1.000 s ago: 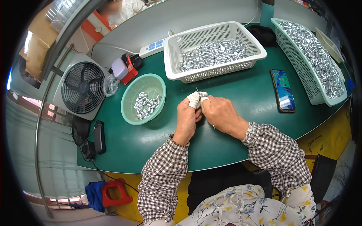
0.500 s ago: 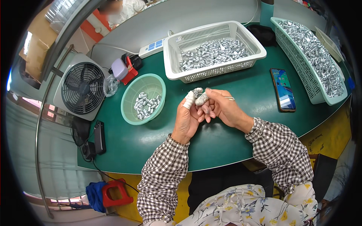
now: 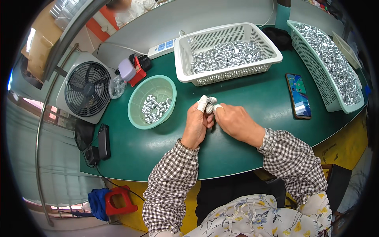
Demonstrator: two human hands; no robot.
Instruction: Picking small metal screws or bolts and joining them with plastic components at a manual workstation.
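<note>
a small metal piece [image 3: 208,101], mostly hidden by fingertips, is pinched in the left hand [image 3: 196,123] above a green table [image 3: 233,162], midway between a round green basket and the phone at right. by the right hand [image 3: 239,123], whose fingers are curled in close beside it, a thin tool appears to be gripped, though its full shape cannot be told. white wraps [image 3: 202,104] are worn on several fingertips, and both forearms are covered by checkered sleeves [image 3: 171,173]. loose silvery parts [image 3: 155,109] are held in the round green basket [image 3: 133,112]; more are heaped in a white basket [image 3: 233,76] and a long green basket [image 3: 316,66], beside which a phone [image 3: 299,96] is laid.
</note>
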